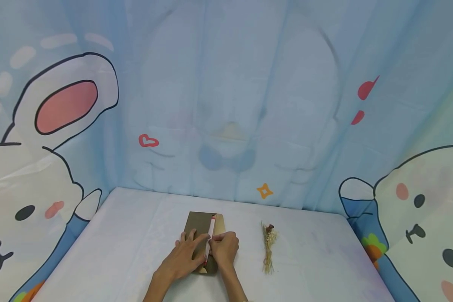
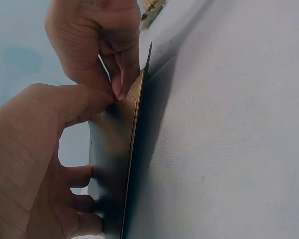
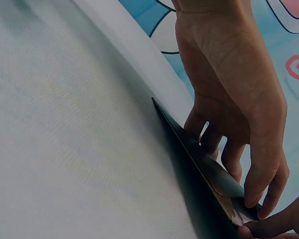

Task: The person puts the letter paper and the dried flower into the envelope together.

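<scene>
A dark olive folded paper piece (image 1: 198,222), like an envelope or card, lies on the table with a tan panel (image 1: 219,224) along its right side. A narrow white strip with red ends (image 1: 212,226) runs lengthwise over it. My left hand (image 1: 181,259) rests on the dark paper with fingers spread, thumb and index near the strip. At the strip's middle, my right hand (image 1: 225,250) pinches with thumb and index finger. In the left wrist view the right hand (image 2: 97,40) meets the left thumb at the paper's edge. The right wrist view shows the left fingers (image 3: 263,169) pressing the dark paper.
A small bunch of dried flowers (image 1: 268,247) lies to the right of the hands. White cloth covers the table (image 1: 305,251). Behind and at both sides hangs a light blue curtain (image 1: 230,84) with cartoon prints.
</scene>
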A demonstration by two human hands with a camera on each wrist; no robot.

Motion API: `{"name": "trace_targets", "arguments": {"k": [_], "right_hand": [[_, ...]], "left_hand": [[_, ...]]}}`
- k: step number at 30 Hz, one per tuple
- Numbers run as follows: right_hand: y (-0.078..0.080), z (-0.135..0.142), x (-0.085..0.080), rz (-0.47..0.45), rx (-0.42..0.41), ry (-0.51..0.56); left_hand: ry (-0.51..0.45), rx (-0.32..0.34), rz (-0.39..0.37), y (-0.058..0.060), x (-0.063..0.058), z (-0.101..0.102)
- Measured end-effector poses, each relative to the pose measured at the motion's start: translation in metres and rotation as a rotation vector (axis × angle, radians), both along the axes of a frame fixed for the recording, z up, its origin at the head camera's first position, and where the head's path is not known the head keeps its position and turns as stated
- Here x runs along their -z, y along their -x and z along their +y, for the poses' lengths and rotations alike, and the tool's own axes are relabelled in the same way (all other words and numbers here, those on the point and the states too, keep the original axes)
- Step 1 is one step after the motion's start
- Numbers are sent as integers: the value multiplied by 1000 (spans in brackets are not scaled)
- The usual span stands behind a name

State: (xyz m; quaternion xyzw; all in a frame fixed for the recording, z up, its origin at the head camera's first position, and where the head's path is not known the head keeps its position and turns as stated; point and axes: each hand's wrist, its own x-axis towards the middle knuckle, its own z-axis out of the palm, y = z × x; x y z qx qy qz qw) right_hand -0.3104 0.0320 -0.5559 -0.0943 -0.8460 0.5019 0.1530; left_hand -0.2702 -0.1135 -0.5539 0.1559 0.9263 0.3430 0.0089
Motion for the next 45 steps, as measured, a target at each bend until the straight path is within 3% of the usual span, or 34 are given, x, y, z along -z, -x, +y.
{"name": "trace_targets", "arguments": {"k": [11,26,34,37,45], "right_hand": [[1,-4,-1,7,-57,-20],[2,-5,0,-3,-131,-1],[-5,12,-4,-12,-203,66],[-7,27,-2,38,-162,65],[-9,82,7,246,127,-80]], "left_hand": [[18,9,-6,0,5,-1],[30,2,11,0,1,0],[20,11,-12,-3,-1,0],[14,13,-7,-4,-1,1],[-4,5,8,-6,1,1]]}}
